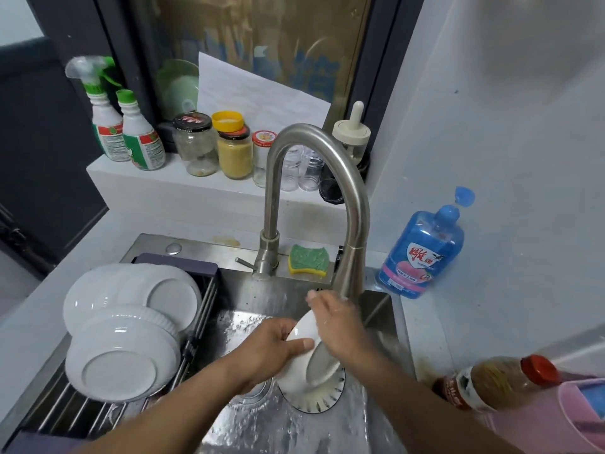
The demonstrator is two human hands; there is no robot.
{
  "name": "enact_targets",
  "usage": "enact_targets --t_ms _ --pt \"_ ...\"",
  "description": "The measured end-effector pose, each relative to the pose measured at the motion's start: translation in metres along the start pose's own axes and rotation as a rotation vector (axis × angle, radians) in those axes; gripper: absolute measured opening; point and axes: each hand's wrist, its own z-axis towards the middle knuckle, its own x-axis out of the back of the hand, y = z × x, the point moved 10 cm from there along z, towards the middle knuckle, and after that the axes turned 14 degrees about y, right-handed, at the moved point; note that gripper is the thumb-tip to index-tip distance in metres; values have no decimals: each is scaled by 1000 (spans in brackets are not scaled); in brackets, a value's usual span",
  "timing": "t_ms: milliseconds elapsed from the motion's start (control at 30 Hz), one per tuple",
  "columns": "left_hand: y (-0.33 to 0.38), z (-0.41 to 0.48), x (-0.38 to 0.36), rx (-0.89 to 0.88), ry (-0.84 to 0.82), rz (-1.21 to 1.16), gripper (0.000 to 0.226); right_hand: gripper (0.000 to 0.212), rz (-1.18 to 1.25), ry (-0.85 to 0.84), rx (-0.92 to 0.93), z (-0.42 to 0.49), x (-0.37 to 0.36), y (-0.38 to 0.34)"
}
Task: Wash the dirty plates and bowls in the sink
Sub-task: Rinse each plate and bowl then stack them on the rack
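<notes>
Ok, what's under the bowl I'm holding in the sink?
A white slotted drain strainer lies below the bowl; its lower rim and slots show. The bowl, gripped by the left hand, covers its centre and far edge, so anything caught there is hidden.

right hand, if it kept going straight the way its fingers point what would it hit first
Most likely the sink's back wall, below the ledge holding the sponge. The right hand lies on the bowl, fingers aimed away and leftward. The faucet head sits just beside that line; depth is unclear.
</notes>
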Motion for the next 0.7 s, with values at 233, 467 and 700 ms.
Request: enact_targets --t_ms 233,467,700 --pt "-6 -3 7 148 -20 -267 28 54 -15 -75 13 7 -3 -11" --pt "-16 -7 26 170 10 -459 37 32 374 55 -566 30 6 70" --pt "-2 -3 25 221 -177 -356 33 23 393 10 -589 33 5 66"
